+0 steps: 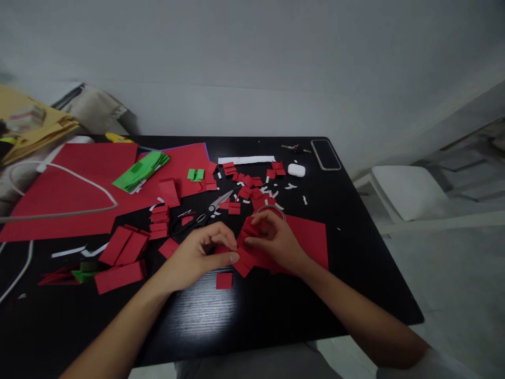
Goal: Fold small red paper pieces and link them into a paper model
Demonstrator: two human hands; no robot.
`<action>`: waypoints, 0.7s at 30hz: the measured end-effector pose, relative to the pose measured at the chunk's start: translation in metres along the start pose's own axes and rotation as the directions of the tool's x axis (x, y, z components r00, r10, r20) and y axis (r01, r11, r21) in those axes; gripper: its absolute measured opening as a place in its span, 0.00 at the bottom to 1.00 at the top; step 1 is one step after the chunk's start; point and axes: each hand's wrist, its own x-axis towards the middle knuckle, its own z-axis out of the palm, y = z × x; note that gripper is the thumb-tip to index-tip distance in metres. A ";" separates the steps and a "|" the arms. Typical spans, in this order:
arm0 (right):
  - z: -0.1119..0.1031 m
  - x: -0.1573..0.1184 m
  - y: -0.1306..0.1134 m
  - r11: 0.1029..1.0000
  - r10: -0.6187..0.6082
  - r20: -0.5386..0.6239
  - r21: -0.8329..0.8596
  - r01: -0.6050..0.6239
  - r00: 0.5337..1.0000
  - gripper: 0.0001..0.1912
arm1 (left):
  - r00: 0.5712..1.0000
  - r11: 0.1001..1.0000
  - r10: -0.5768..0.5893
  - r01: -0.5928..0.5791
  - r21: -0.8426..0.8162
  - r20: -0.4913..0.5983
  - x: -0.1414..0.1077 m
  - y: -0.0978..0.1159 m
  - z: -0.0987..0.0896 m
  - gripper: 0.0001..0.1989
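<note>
My right hand (276, 241) pinches a small folded red paper piece (250, 228) between thumb and fingers, above a larger red sheet (310, 237). Left of it, my left hand (201, 253) is curled, its thumb and index tips close together at the edge of red paper; its grip there is partly hidden. Loose red paper pieces (241, 267) lie under and between both hands. A small red square (224, 281) rests on the black table just below my left fingertips. Black-handled scissors (205, 215) lie with blades apart beyond my left hand.
Red sheets (79, 184), a green paper bundle (142, 171) and folded red stacks (124, 246) cover the left side. Small red pieces and white scraps (291, 186) are scattered behind my hands. A white case (296, 170), keys (295, 149) and a phone (325, 155) lie far right.
</note>
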 end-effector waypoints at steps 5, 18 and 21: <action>0.000 0.001 0.003 0.999 0.023 -0.062 -0.024 -0.024 0.998 0.29 | 0.998 0.997 0.017 -0.012 0.077 -0.068 -0.001 -0.002 0.006 0.09; 0.001 0.000 -0.001 0.986 0.160 -0.054 0.049 -0.157 0.986 0.23 | 0.971 0.999 0.012 -0.001 0.046 -0.240 0.007 -0.014 0.015 0.10; 0.001 0.000 -0.003 0.981 0.188 -0.058 0.064 -0.184 0.980 0.21 | 0.963 0.999 0.014 -0.001 0.051 -0.268 0.006 -0.015 0.015 0.10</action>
